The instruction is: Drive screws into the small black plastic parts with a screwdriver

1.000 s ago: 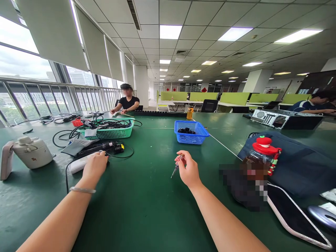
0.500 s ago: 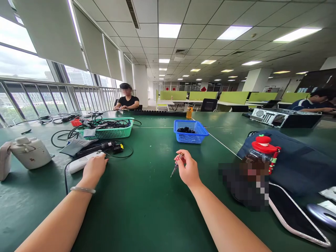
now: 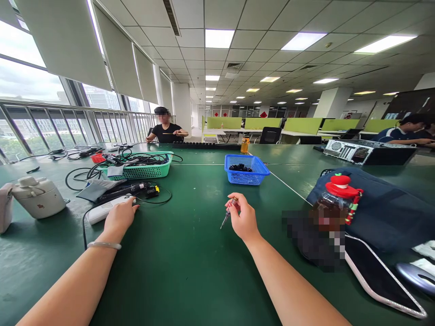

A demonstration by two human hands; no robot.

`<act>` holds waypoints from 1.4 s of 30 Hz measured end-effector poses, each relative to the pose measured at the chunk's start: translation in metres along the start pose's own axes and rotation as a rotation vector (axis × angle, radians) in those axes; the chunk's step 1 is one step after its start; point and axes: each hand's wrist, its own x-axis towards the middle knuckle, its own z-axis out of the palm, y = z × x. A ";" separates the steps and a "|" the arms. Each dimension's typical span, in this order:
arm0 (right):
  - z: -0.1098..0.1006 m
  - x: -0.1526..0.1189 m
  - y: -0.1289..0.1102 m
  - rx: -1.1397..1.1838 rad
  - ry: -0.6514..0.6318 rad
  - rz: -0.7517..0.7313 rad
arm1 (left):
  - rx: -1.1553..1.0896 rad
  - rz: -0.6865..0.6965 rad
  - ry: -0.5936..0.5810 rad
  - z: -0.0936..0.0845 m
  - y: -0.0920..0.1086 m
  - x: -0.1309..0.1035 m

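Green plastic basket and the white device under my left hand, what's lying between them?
In the head view, a grey pouch and a long black item lie between the green basket and the white device.

Left hand (image 3: 119, 217) hides part of white device (image 3: 101, 213); screwdriver (image 3: 224, 220) partly covered at grip by right hand (image 3: 244, 218); black pieces (image 3: 240, 167) in blue basket (image 3: 247, 178) too small to identify; dark item (image 3: 314, 246) pixelated; grey mouse (image 3: 415, 276) cut by right edge.

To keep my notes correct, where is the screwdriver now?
In the head view, the screwdriver is just right of centre, held in the right hand, tip down, nearer the camera than the blue basket.
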 end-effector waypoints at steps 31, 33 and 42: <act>-0.006 0.002 -0.015 0.105 0.220 -0.049 | -0.904 0.546 -0.356 0.000 0.204 -0.073; -0.005 0.000 -0.019 0.107 0.181 -0.046 | -0.949 0.536 -0.381 0.004 0.202 -0.071; 0.004 -0.009 -0.023 0.027 0.096 -0.092 | -0.909 0.589 -0.359 0.003 0.201 -0.074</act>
